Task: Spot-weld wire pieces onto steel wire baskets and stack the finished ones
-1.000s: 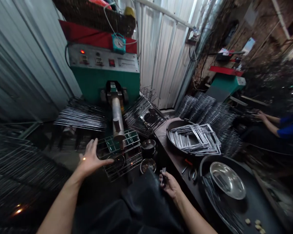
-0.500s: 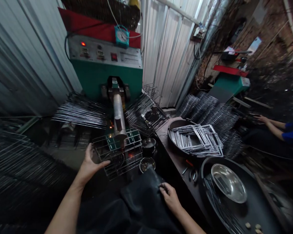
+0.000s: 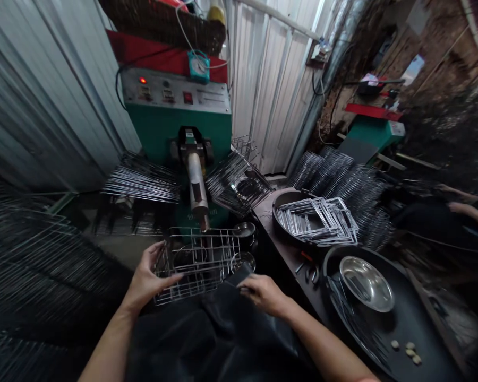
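The wire basket (image 3: 199, 262) sits below the green welder's electrode arm (image 3: 197, 183), long axis left to right. The left hand (image 3: 149, 276) grips its left end, fingers clenched on the wires. The right hand (image 3: 263, 292) rests curled on dark cloth (image 3: 223, 334), just beside the basket's right corner; I cannot tell whether it holds anything.

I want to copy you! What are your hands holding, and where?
Left hand grips the wire basket by its left end. Right hand rests on dark cloth.

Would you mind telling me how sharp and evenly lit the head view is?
Head view: centre fairly sharp, with the left hand on the wire basket and the welder readable; edges smear and bend from wide-angle distortion; the wire racks at left blur into streaks; the steel bowl shows glare; the foreground is dim.
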`<action>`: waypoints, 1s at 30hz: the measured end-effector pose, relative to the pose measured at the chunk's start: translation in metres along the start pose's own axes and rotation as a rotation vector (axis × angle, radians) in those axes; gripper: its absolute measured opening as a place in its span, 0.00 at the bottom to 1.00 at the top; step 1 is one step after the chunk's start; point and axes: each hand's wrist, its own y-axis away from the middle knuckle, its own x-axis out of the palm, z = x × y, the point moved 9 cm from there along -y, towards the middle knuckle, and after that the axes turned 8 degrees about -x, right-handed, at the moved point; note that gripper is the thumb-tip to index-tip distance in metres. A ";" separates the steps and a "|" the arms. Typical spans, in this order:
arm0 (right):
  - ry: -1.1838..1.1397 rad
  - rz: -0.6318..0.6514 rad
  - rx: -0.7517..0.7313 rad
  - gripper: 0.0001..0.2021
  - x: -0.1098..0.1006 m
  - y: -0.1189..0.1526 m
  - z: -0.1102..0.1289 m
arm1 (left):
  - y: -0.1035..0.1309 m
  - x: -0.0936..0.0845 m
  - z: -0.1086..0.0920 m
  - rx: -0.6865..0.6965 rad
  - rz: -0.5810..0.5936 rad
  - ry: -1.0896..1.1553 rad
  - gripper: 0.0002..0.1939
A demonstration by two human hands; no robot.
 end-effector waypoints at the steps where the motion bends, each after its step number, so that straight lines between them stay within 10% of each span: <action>1: 0.002 0.005 -0.015 0.11 -0.008 -0.010 0.015 | 0.006 -0.001 -0.009 0.020 0.017 -0.072 0.50; 7: -0.095 0.010 0.138 0.13 -0.022 -0.072 0.035 | 0.027 0.016 -0.087 0.309 0.052 -0.619 0.41; 11: -0.415 -0.212 0.204 0.11 0.000 -0.094 0.019 | 0.029 0.030 -0.114 0.376 0.070 -0.852 0.39; 21: -0.669 -0.345 0.052 0.07 0.030 -0.089 0.010 | 0.023 0.047 -0.113 0.287 0.201 -0.938 0.39; 30: -0.949 -0.321 0.245 0.07 0.050 -0.087 -0.007 | 0.018 0.055 -0.103 0.303 0.238 -0.913 0.38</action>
